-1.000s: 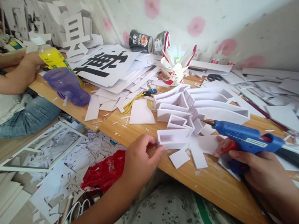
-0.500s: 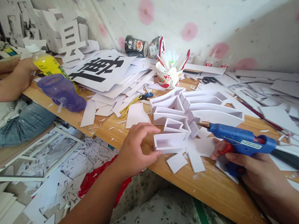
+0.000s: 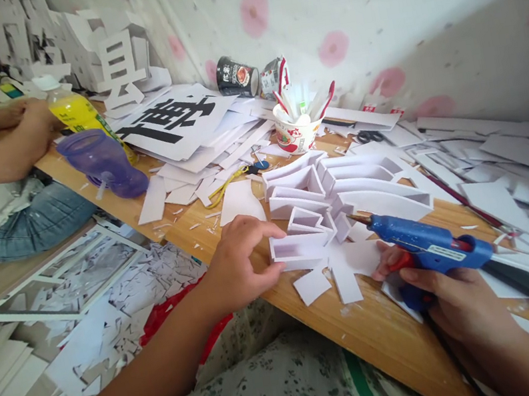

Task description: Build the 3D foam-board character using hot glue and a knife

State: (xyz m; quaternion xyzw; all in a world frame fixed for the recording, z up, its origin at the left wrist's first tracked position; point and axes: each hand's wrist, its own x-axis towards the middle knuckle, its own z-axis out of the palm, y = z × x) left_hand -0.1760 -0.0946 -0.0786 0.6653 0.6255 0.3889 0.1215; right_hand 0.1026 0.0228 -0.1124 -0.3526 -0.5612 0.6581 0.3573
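My right hand [image 3: 457, 301] is wrapped around the handle of a blue hot glue gun [image 3: 427, 245], with fingers at its red trigger. The gun's metal nozzle points left, close to the middle of a white foam-board character [image 3: 303, 245] with upright side walls. My left hand [image 3: 242, 259] curves around the near left end of that character, thumb and fingertips on either side of its edge. Loose white cut pieces [image 3: 344, 282] lie just in front of the character. Whether the nozzle touches the character I cannot tell.
Behind stand a paper tub [image 3: 295, 135] of utensils, a black cup [image 3: 237, 77] and stacked printed sheets [image 3: 175, 121]. A purple container [image 3: 104, 164] and yellow bottle [image 3: 77, 111] are at left, near another person's arms [image 3: 6, 143]. White scraps [image 3: 510, 184] cover the right side.
The view has shifted slightly. Both hands, the glue gun and the foam-board character keep nearly the same positions.
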